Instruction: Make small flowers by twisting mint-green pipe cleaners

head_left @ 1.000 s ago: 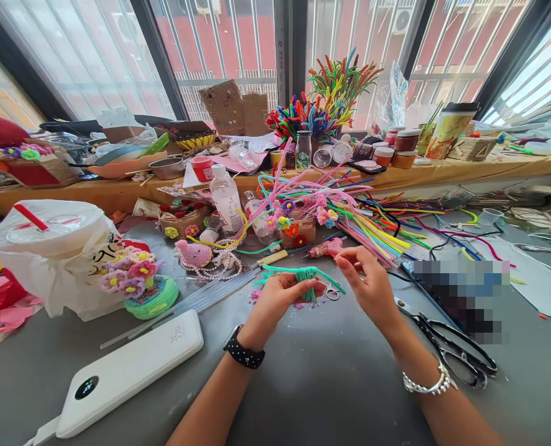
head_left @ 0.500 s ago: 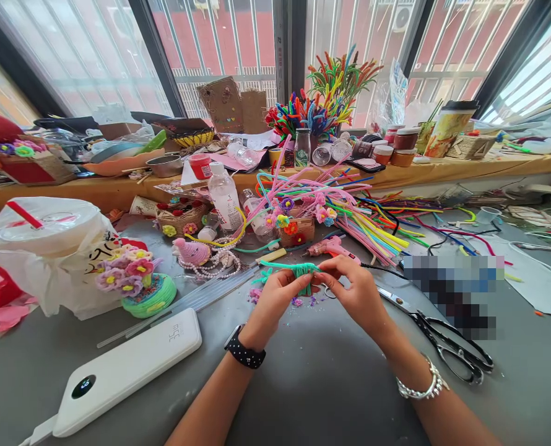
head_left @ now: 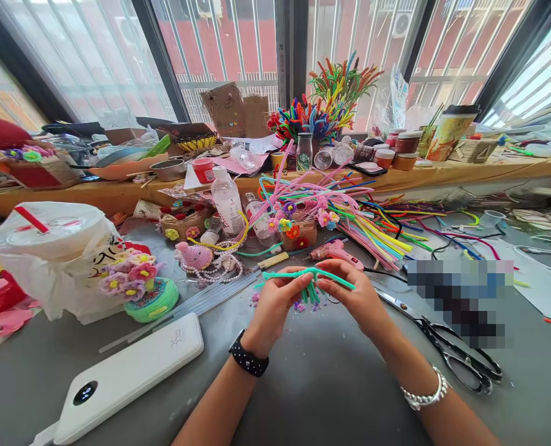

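Note:
Both hands hold a green pipe cleaner piece (head_left: 311, 291) above the grey table, with several short strands hanging from a crosswise strand. My left hand (head_left: 278, 303) pinches its left part between thumb and fingers. On the other side, my right hand (head_left: 350, 294) is closed on the right part, and a free end of the strand lies across its fingers. Small purple and pink bits (head_left: 299, 306) are scattered on the table beneath. Just beyond the hands lies a pink glue gun (head_left: 335, 252). Black-handled scissors (head_left: 442, 347) rest to the right of my right hand.
A white power bank (head_left: 131, 378) and clear glue sticks (head_left: 201, 299) lie to the left. Behind them stands a green pot of fuzzy flowers (head_left: 152, 300). Bundles of coloured pipe cleaners (head_left: 373, 232) spread across the back. A bagged drink cup (head_left: 57, 241) stands far left.
The green strand's right end now sticks out over my right fingers, where it was hidden before. The hanging strands show more clearly. The whole view has shifted slightly.

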The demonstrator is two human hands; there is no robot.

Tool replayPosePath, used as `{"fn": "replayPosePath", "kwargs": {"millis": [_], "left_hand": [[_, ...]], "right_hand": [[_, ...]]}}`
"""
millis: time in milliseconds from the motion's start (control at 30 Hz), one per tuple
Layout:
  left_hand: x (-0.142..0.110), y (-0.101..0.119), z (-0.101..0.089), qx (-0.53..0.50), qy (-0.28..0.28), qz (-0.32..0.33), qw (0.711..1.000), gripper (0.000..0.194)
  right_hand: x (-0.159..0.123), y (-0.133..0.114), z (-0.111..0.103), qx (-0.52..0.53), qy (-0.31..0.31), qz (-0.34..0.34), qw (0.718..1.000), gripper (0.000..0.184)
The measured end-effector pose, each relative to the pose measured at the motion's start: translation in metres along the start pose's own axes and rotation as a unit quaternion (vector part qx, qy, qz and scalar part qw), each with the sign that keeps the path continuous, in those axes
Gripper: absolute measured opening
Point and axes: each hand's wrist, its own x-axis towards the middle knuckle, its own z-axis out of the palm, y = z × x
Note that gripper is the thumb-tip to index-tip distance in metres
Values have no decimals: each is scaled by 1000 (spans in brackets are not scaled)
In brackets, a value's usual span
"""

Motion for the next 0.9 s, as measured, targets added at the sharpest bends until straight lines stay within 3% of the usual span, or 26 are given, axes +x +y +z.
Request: {"fn": "replayPosePath", "kwargs": {"millis": [133,367,533,633,767,900], "left_hand": [[-1,1,1,-34,-13,-23,999,16],[-1,4,-3,-38,-53,-60,996,12],[-2,4,-3,-84,-111,-112,984,11],[-2,1,-2,-113,-122,-140,976,8],[-2,-2,0,-129,-96,-124,979,12],[-4,0,4,-59,-10,-45,997,11]], "right_hand": [[0,-2,0,40,-44,-4,998,23],[-2,-4,-7,-28,-53,-89,994,16],[-4,-7,-8,-147,8,-208,967,12],[-5,-4,-2,-153,52,-233,959,14],[-8,0,9,-140,72,-213,964,14],[-10,1,15,-130,90,-167,973,13]]}}
